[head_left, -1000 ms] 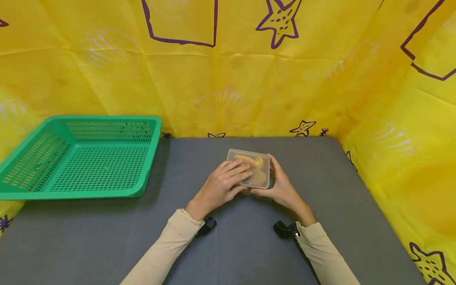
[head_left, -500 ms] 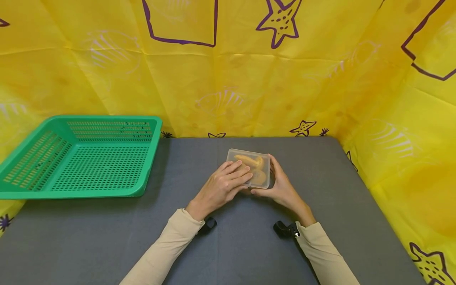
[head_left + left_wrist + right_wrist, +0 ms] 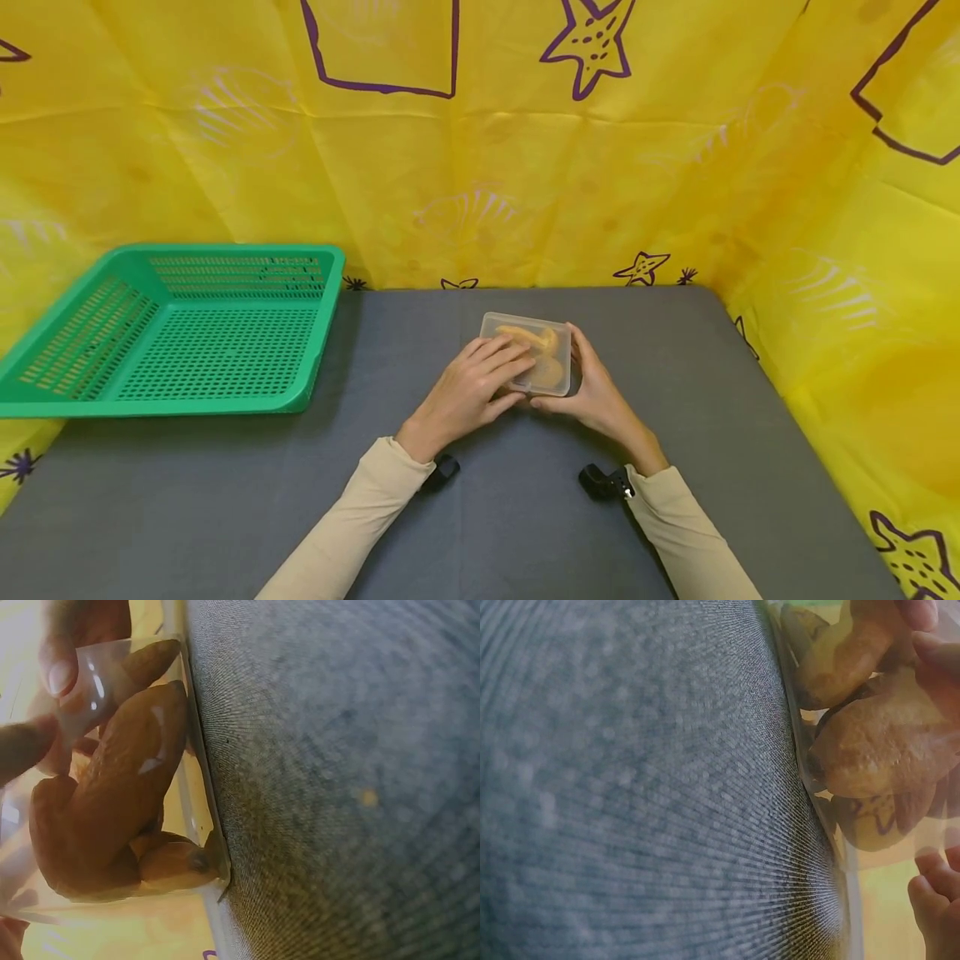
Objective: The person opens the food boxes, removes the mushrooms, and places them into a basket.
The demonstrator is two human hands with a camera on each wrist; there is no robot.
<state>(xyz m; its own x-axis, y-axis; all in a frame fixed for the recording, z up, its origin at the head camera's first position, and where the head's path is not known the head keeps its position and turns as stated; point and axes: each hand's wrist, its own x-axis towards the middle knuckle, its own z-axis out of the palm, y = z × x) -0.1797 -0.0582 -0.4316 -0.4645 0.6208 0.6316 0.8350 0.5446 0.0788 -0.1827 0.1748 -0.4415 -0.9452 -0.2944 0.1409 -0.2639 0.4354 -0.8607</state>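
A clear plastic food container (image 3: 550, 375) with a translucent lid stands on the grey table in the head view. Several lumpy tan-brown pieces (image 3: 112, 810) lie inside it, some branched like ginger root; their exact kind is unclear. My left hand (image 3: 468, 383) grips the container from the left, its fingers spread over the lid and its thumb at the near side. Around the right side my right hand (image 3: 600, 400) holds it, thumb at the near side and fingers mostly hidden behind. In the right wrist view a rounded piece (image 3: 870, 821) bears a dark mark.
A green slatted plastic basket (image 3: 307, 367) stands at the left of the grey table (image 3: 525, 517). A yellow cloth (image 3: 525, 167) with sea-creature drawings hangs behind and to the right. Each wrist carries a small black camera (image 3: 600, 482).
The head view has shifted very slightly. Both hands stay on the container, and the left fingers have moved only a little on the lid.
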